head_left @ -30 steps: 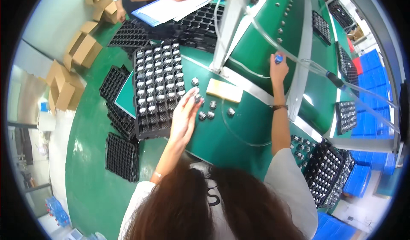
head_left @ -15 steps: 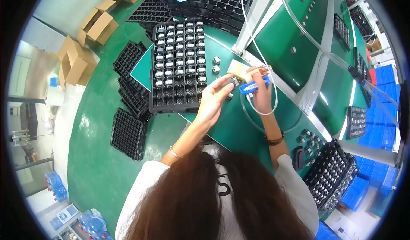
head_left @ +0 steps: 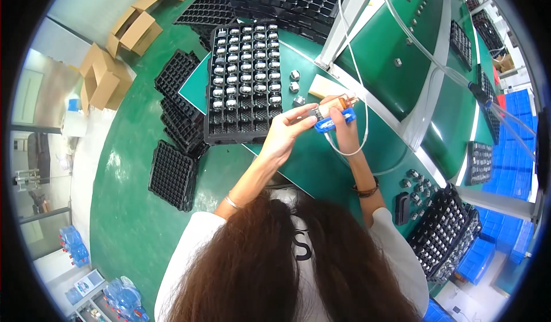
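Observation:
My left hand (head_left: 281, 133) has thumb and fingers pinched together on a small metal part (head_left: 319, 114). Most of that part is hidden by the fingertips. My right hand (head_left: 346, 131) grips a blue-bodied hand tool (head_left: 326, 126) with an orange-and-metal end (head_left: 346, 102). A thin white tube (head_left: 365, 133) loops beside the tool. The two hands nearly meet, with the part up against the tool. Just beyond them lies a pale yellow block (head_left: 327, 86). Several loose silver metal parts (head_left: 294, 86) stand on the green table nearby.
Left of my hands a black tray (head_left: 240, 130) holds rows of silver parts. More black trays (head_left: 172, 176) are stacked at the left. A metal post (head_left: 346, 26) and green conveyor (head_left: 396, 72) border the right. More parts (head_left: 418, 184) and a filled tray (head_left: 445, 224) lie lower right.
The tool in my right hand has tilted and moved slightly lower, beside the metal part in my left. The yellow block now shows more fully. The whole view has shifted a little.

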{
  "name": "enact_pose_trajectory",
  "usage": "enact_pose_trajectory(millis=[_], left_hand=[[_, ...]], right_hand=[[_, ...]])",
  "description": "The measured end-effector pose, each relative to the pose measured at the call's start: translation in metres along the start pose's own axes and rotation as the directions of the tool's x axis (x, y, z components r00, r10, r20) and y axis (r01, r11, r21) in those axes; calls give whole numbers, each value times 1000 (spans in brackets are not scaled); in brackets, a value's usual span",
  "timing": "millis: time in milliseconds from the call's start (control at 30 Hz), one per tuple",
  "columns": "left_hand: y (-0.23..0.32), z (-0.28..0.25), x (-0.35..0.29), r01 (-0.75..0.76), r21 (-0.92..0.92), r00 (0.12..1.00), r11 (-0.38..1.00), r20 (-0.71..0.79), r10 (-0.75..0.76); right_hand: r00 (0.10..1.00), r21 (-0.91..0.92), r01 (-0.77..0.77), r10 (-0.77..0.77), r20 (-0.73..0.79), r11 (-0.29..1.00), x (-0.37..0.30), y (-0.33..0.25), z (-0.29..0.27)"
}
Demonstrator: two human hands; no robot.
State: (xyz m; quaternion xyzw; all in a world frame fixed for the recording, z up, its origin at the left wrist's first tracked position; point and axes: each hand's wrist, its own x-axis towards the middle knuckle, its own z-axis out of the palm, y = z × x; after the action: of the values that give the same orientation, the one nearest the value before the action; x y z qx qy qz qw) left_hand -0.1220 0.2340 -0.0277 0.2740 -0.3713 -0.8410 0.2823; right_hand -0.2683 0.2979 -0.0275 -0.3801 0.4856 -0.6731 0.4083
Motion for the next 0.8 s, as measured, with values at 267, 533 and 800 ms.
enact_pose_trajectory(millis=[267,533,800], left_hand=[[8,-6,-4,-89,88,996,992,-7,90],[46,-63,-19,-289,470,874,834,-227,431],[53,2,-33,-268,433,956,861,10,293]], right_hand=[[992,-36,-34,29,-120,999,14,15,-10],[962,122,-143,167,-215,982,39,36,-62],[983,331,-185,179,48,925,19,-4,-1]])
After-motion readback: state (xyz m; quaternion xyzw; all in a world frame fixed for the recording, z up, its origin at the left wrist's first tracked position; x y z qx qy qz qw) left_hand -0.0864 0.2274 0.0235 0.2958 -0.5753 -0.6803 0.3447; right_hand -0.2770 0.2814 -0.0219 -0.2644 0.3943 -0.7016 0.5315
